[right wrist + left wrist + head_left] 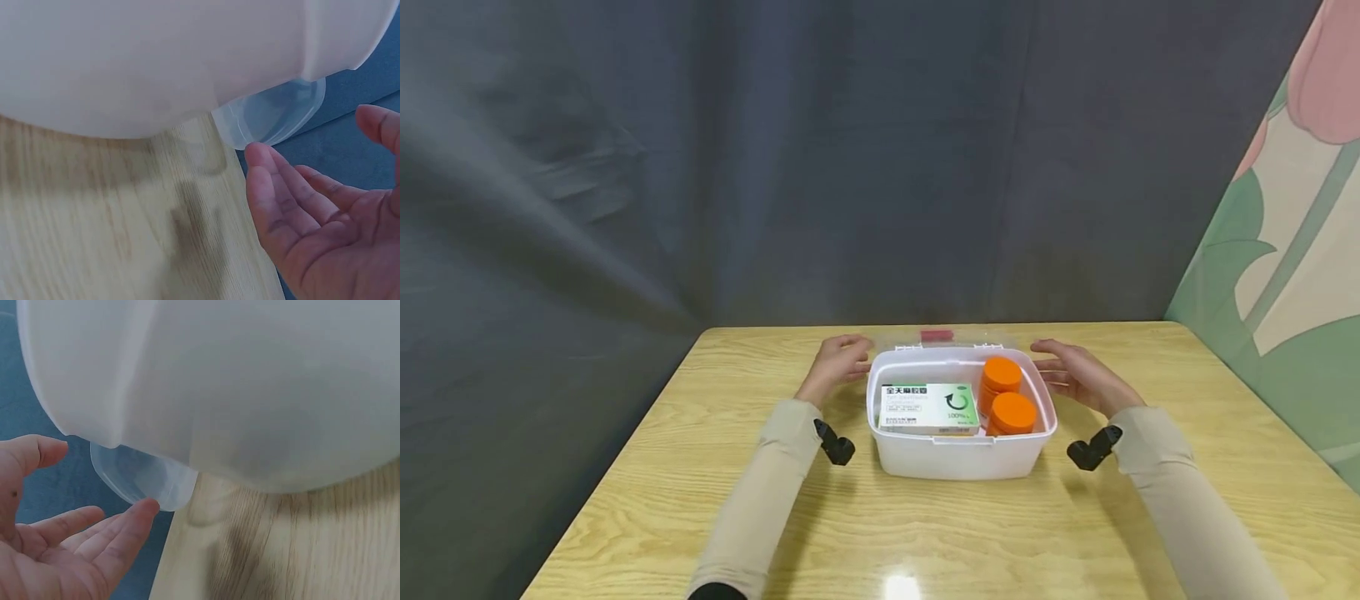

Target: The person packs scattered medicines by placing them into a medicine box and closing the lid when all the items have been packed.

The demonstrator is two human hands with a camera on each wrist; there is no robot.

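A white plastic storage box (955,458) stands on the table, its top uncovered. Inside lie a white and green medicine carton (925,408) and two orange-capped bottles (1012,412), one behind the other on the right. Behind the box, its clear lid (977,337) with a red latch (936,335) hangs back from the hinges. My left hand (841,362) is beside the box's left end, fingers loosely extended near the lid (144,478). At the opposite end my right hand (1082,377) mirrors it, fingers relaxed and holding nothing, with the fingertips close to the lid (272,115).
The light wood table (722,433) ends just behind the box, against a dark curtain (880,167). On the right side stands a wall panel with a flower print (1292,275). Black wrist cameras (1093,450) protrude from both sleeves beside the box.
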